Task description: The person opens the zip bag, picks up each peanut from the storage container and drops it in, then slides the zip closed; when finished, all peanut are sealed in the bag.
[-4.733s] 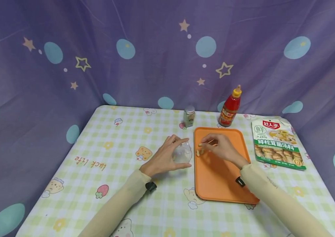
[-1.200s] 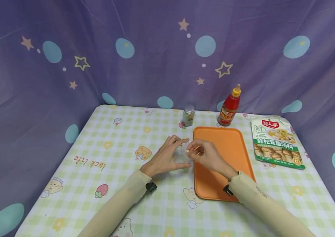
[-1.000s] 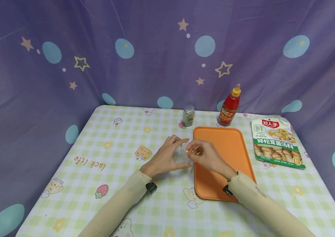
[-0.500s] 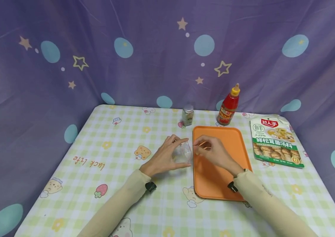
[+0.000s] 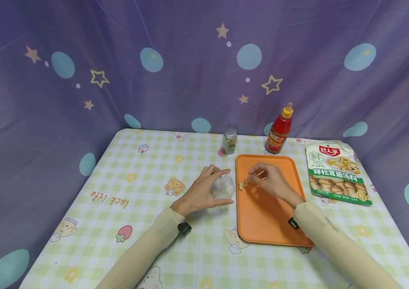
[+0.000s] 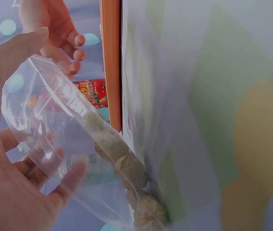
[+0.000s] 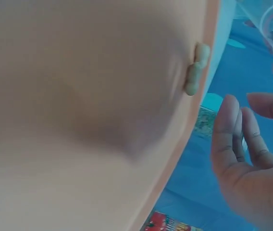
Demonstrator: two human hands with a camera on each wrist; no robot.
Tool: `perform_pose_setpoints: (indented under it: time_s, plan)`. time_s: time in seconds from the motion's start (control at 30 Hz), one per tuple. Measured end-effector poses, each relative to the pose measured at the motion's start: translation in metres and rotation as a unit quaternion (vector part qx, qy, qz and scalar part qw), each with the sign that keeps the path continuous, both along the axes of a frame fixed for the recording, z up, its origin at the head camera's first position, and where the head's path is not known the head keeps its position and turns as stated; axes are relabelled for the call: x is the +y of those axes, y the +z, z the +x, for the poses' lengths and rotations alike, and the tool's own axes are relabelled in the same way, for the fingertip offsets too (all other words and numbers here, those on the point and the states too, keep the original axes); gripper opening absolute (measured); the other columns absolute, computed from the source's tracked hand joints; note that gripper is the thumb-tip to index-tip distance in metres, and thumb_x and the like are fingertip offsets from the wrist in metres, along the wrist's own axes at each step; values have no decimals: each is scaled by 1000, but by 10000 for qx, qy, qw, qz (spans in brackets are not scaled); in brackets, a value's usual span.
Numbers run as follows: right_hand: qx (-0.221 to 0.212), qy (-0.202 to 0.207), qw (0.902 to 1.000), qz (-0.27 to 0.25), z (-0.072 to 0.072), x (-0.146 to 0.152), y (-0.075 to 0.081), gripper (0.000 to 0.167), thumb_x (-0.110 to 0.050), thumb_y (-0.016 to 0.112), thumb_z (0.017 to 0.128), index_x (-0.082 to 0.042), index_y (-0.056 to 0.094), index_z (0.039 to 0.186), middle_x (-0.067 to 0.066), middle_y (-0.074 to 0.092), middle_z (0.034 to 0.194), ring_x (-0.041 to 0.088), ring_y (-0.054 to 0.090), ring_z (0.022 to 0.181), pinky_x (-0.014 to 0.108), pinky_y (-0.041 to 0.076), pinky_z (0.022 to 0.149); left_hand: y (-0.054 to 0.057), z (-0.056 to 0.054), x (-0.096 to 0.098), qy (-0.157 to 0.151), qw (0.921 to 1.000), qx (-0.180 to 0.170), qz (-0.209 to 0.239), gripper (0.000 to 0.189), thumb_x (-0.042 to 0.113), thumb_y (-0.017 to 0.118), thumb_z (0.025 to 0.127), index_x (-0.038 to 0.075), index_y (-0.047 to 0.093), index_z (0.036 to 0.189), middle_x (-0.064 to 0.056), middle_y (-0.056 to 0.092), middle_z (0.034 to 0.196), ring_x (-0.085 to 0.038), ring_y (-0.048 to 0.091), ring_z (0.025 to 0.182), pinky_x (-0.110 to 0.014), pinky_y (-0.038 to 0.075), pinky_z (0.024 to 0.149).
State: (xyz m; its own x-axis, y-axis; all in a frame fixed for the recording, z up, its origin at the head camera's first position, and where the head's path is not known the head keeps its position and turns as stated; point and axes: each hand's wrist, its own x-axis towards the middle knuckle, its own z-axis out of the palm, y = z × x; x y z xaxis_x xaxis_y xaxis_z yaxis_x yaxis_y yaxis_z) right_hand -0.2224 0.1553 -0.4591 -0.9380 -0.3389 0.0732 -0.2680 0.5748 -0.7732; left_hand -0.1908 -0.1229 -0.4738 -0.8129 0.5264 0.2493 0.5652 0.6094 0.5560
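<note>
A clear plastic bag stands on the tablecloth just left of an orange tray. My left hand holds it with thumb and forefinger spread wide at its mouth. In the left wrist view several peanuts in shells lie in the bag's lower part. Two unshelled peanuts lie close together by the tray's left rim. Over the tray, right of these peanuts, hovers my right hand. Its fingers are loosely bent, with a gap between thumb and fingertips and nothing visible there in the right wrist view.
Behind the tray stand a small spice jar with a silver cap and a red sauce bottle with a yellow top. A white and green food pouch lies to the right. A purple curtain hangs behind the table.
The right hand was at the bag's mouth with a peanut about a second ago. It has moved back right over the tray, its fingertips now apart. The left hand and bag have stayed put.
</note>
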Motion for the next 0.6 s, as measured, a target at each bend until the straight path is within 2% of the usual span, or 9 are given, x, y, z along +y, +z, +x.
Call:
perform_pose_setpoints:
  time_s: [0.13, 0.4, 0.6]
  plan:
    - [-150, -74, 9996, 212, -2, 0, -6, 15, -12, 71, 98, -3, 73, 111, 12, 74, 100, 24, 73, 88, 36, 60, 78, 0, 0, 0, -13, 10000, 15, 25, 91, 60, 84, 81, 30, 45, 158, -6, 54, 127, -11, 41, 109, -33, 45, 92]
    - [-544, -54, 9983, 177, -4, -7, -14, 17, -10, 73, 96, -2, 72, 111, 15, 74, 99, 23, 73, 76, 30, 59, 63, -1, 0, -1, -7, 10000, 78, 25, 92, 61, 83, 82, 30, 45, 159, -6, 53, 126, -12, 42, 110, -32, 44, 90]
    - [-380, -26, 9983, 441, -6, -13, -16, 15, -13, 77, 94, -4, 73, 106, 12, 74, 95, 18, 68, 76, 28, 53, 65, -1, 0, -1, -13, 10000, 51, -23, 91, 62, 82, 82, 32, 43, 159, -5, 53, 127, -12, 41, 110, -32, 44, 91]
